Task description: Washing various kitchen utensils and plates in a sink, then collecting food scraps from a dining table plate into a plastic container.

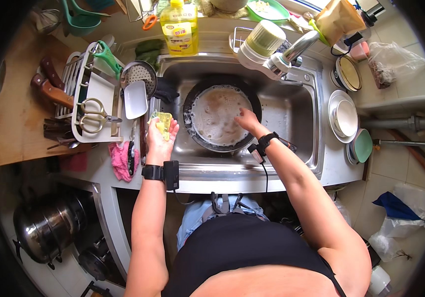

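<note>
A yellow sponge [166, 122] lies in the upturned palm of my left hand [160, 143], with the thumb across it, by the left rim of the sink. My right hand [248, 120] reaches over the right side of a dark wok [187, 128] standing in the stainless steel sink [290, 122]. Cloudy, foamy water [218, 115] fills most of the wok. Some of the right fingertips are hidden at the water, so what they hold is unclear. Above the sink's back right stands a chrome faucet [281, 65] with a filter [264, 39].
A white rack [97, 89] with knives and scissors [95, 117] stands left, beside a strainer [138, 74], a white dish [135, 100] and a pink cloth [119, 159]. Behind is a yellow detergent bottle [181, 31]. Stacked bowls [346, 117] and a green dish [362, 144] sit right.
</note>
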A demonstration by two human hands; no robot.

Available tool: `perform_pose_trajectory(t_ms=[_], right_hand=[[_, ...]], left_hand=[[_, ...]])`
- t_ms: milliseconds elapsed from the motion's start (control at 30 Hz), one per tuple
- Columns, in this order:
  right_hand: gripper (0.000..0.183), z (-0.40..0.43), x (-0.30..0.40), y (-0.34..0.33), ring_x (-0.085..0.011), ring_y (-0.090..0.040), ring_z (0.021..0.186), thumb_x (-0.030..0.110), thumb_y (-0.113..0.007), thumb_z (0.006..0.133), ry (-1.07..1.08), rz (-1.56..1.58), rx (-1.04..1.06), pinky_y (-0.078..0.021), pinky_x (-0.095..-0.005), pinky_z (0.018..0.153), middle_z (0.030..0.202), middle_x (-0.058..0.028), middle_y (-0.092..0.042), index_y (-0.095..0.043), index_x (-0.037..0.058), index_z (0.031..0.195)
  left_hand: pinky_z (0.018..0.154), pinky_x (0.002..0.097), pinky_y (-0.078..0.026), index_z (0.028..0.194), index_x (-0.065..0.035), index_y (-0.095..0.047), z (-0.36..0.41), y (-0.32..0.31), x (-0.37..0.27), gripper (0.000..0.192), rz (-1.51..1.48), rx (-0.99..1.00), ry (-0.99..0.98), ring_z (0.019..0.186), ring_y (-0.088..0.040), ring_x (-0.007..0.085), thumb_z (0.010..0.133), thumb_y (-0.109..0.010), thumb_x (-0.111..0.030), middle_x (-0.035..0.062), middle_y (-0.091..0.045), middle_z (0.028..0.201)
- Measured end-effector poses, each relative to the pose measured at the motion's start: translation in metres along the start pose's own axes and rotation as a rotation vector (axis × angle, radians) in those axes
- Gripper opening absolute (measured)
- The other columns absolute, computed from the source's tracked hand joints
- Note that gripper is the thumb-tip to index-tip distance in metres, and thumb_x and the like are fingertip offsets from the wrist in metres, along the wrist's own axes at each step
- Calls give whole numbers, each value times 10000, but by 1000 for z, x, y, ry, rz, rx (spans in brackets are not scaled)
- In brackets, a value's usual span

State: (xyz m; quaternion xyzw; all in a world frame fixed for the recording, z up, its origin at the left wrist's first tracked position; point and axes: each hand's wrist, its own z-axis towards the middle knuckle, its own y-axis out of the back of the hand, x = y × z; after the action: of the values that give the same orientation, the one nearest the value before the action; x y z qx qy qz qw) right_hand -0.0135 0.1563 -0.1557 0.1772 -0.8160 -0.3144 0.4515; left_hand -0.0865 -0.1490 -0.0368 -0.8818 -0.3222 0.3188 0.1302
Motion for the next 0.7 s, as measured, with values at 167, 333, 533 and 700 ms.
perform_pose_trajectory(t_ms=[167, 333, 533, 700], right_hand=[[665, 41, -38, -17, -425, -486, 1173, 309, -709, 699, -308, -106, 14, -435, -421, 973, 1276, -306, -455, -502, -30, 1233], [600, 59, -11, -34, -443, -362, 1198, 190, -607, 729, -458, -226, -60, -325, -484, 1025, 1331, -282, -336, -441, -24, 1265], [636, 71, -17, -27, -466, -368, 1237, 190, -622, 717, -509, -123, 2, -355, -454, 1037, 1384, -256, -323, -440, -9, 1293], [481, 78, -49, -24, -416, -500, 1169, 162, -596, 703, -260, -52, -10, -418, -404, 993, 1283, -268, -494, -591, -9, 1154]], left_hand=[[657, 354, -565, 1028, -2, -577, 5, -20, 5, 291, 82, 20, 23, 733, -659, 256, 891, -532, -255, 145, -652, 873], [651, 342, -563, 1032, 2, -575, 7, -9, 8, 294, 80, -38, 2, 740, -656, 247, 888, -549, -253, 141, -651, 883], [728, 372, -548, 1138, -63, -556, 28, -11, 41, 319, 431, 55, -5, 868, -644, 225, 867, -591, -228, 106, -650, 982], [732, 299, -450, 1089, -46, -594, 97, -22, 96, 293, 861, 137, -153, 850, -582, 155, 860, -586, -228, 68, -632, 967]])
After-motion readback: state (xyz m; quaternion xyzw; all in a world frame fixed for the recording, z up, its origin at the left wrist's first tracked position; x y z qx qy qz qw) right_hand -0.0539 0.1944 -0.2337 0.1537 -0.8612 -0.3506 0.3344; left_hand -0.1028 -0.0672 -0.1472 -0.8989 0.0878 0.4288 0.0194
